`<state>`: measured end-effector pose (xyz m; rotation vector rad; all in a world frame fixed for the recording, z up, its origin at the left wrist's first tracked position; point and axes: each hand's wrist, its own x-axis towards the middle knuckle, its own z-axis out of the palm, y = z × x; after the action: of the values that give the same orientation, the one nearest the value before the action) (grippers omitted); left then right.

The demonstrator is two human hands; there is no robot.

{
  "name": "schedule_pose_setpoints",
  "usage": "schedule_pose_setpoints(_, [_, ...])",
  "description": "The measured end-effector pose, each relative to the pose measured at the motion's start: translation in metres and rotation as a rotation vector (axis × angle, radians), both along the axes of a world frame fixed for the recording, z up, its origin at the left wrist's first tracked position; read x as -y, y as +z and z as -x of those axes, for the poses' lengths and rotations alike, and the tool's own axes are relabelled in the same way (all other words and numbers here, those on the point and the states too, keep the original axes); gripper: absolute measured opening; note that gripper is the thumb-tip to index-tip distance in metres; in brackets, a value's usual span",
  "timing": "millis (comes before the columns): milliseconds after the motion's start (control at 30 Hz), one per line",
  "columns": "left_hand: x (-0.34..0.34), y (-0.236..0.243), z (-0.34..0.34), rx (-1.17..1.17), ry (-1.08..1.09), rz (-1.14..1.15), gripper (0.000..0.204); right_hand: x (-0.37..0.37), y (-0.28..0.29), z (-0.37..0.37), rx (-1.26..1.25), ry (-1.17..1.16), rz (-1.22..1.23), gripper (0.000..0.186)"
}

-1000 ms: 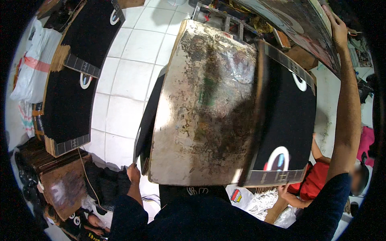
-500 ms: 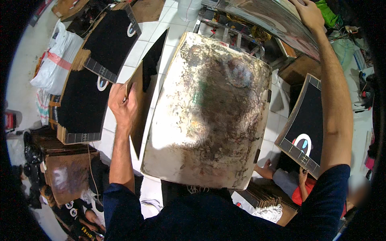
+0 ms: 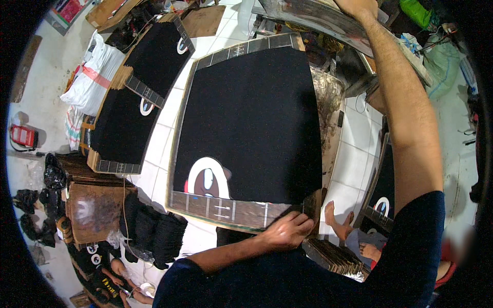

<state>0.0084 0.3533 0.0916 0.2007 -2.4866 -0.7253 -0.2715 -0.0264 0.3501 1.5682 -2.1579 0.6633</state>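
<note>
In front of me lies a flat board (image 3: 233, 210) covered with black cloth (image 3: 246, 118), with dark taped strips along its far and near edges. A white ring print with a brown and pale blue centre (image 3: 208, 177) shows at the cloth's near left. My left hand (image 3: 287, 230) is closed on the board's near right edge, its fingers curled over the strip. Under the board, a stained padded table (image 3: 329, 97) shows along the right. At the far side my right hand (image 3: 359, 9) grips the edge of a raised printing screen frame (image 3: 323, 23).
Cloth-covered boards (image 3: 123, 123) are stacked at the left beside a white sack (image 3: 95, 72). A brown pile of boards (image 3: 97, 210) and black cloth (image 3: 154, 231) lie nearer. Other people's hands (image 3: 110, 277) and bare feet (image 3: 339, 220) show at the lower left and right.
My left hand has brought the cloth-covered board from the left onto the stained table and moved to its near right edge. My right hand still holds the raised screen frame.
</note>
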Motion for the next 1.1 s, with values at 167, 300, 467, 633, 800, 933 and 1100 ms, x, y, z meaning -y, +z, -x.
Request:
schedule_pose_setpoints(167, [0.011,-0.082,-0.001,0.214,0.190,-0.057,0.034,-0.006,-0.003,-0.007,-0.016,-0.027,-0.027,0.088])
schedule_pose_setpoints(300, [0.079,-0.133,-0.157,0.251,1.037,-0.111,0.065,-0.008,-0.005,-0.011,-0.016,-0.023,-0.020,0.090])
schedule_pose_setpoints(467, [0.149,-0.172,-0.351,0.483,1.797,-0.630,0.058,-0.007,-0.008,-0.015,-0.041,-0.059,0.013,0.090])
schedule_pose_setpoints(633, [0.130,-0.150,-0.382,-0.132,1.567,-0.769,0.049,-0.007,-0.006,-0.018,-0.026,-0.101,-0.021,0.090])
schedule_pose_setpoints(800, [0.122,-0.121,-0.345,-0.289,1.492,-0.960,0.043,-0.013,-0.011,-0.025,-0.044,-0.105,0.025,0.087])
schedule_pose_setpoints(933, [0.128,-0.139,-0.294,-0.348,1.396,-1.166,0.042,-0.018,-0.014,-0.031,0.005,-0.105,-0.014,0.084])
schedule_pose_setpoints(1100, [0.122,-0.169,-0.290,-0.249,1.382,-1.126,0.042,-0.021,-0.015,-0.032,-0.027,-0.098,0.001,0.084])
